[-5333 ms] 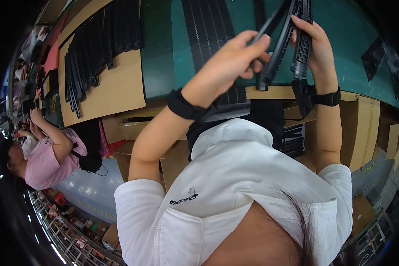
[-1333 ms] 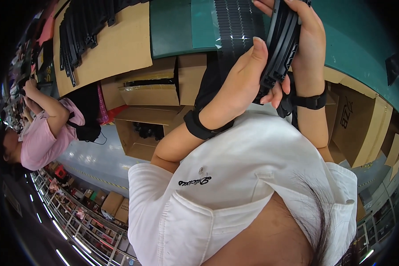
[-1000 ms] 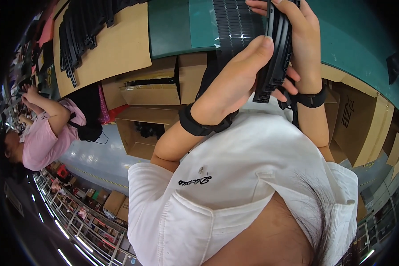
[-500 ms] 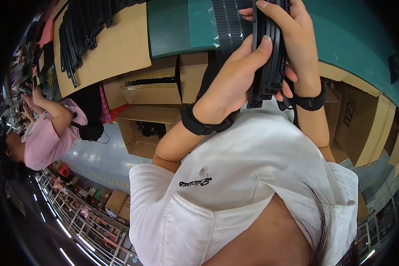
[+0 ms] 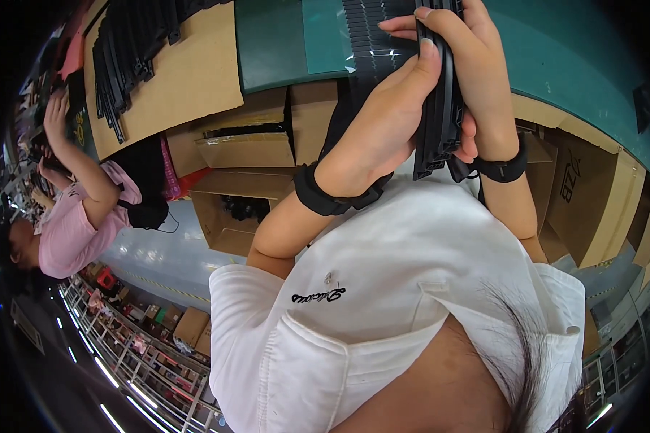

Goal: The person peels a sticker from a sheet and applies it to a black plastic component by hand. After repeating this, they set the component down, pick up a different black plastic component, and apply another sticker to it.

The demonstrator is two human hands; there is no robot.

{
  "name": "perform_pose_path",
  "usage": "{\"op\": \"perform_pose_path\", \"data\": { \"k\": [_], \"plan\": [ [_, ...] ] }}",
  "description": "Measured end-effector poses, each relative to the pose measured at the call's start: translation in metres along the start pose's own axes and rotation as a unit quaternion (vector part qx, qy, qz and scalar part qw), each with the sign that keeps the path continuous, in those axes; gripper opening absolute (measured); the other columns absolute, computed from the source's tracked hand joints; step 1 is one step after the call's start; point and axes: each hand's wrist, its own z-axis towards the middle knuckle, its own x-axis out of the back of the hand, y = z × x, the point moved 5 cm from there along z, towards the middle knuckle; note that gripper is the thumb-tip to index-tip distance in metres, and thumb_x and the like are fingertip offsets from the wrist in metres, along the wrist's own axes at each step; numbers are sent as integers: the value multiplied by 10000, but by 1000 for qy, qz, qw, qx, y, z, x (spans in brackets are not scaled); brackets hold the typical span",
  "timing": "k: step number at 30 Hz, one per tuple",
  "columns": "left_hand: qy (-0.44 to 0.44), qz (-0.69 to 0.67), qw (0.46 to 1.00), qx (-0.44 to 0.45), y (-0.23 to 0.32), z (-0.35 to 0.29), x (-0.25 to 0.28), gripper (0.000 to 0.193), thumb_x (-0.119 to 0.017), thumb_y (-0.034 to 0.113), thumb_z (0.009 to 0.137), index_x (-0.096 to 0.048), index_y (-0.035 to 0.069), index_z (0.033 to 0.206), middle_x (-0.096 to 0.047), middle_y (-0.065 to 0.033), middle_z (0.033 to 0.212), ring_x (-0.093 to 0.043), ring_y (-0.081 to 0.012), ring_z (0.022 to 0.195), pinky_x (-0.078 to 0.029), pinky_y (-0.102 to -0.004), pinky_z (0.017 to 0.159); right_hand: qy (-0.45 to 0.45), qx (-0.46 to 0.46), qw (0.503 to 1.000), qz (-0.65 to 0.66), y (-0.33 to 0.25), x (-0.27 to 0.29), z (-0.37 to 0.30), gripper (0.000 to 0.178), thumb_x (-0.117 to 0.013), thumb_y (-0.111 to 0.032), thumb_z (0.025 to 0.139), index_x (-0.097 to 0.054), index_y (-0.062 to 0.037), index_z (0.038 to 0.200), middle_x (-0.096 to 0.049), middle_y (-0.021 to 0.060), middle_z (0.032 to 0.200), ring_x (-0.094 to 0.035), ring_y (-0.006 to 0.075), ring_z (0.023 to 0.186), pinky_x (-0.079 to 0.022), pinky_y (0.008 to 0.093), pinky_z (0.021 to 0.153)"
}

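Since half a second ago I see the left hand slide a little higher along the stack of black plastic strips, its fingertips now curled over the stack's near edge, while the right hand has kept its place behind. Both hands are closed on that stack — left from the nine o'clock side, right from three o'clock, fingers wrapped across the top. The strips stand on edge, pressed together, at about one o'clock in my view, their lower ends poking out just below the palms. Each wrist wears a black band.

Behind the hands, at twelve o'clock, lies the green work table with a ridged black tray under clear film. At eleven o'clock a cardboard sheet carries a pile of loose black strips. Open cardboard boxes sit under the table edge. At nine o'clock another person in a pink shirt has an arm raised toward a bench.
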Motion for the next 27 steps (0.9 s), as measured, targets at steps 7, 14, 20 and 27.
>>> {"op": "perform_pose_path", "data": {
  "k": [7,14,20,27],
  "plan": [
    [-13,47,998,-37,4,-1,2,424,-488,441,911,-479,21,972,-560,-94,685,-562,-199,514,-462,-298,458,-11,-16,999,-29,1,-5,-4,431,-475,-100,863,-348,19,1258,-488,119,1079,-568,175,858,-466,289,789],
    [-5,11,1000,-1,3,-2,4,251,-601,190,854,-462,20,975,-558,-89,672,-544,-183,483,-449,-290,438,-24,-28,998,-57,4,-1,5,447,-481,-196,923,-329,5,1292,-504,105,1043,-553,158,856,-450,268,787],
    [-20,26,996,78,4,-22,11,234,-601,169,847,-448,18,940,-553,-93,631,-540,-183,446,-437,-282,417,-7,81,991,-110,10,42,33,409,-464,-233,948,-385,27,1254,-542,68,963,-547,126,849,-450,252,770],
    [-114,-6,987,114,-2,-30,13,256,-530,235,897,-451,16,1002,-552,-115,642,-536,-186,457,-426,-274,416,102,254,935,-224,-11,75,29,339,-557,-110,845,-479,0,1156,-569,18,828,-516,103,742,-433,240,693]
  ]
}}
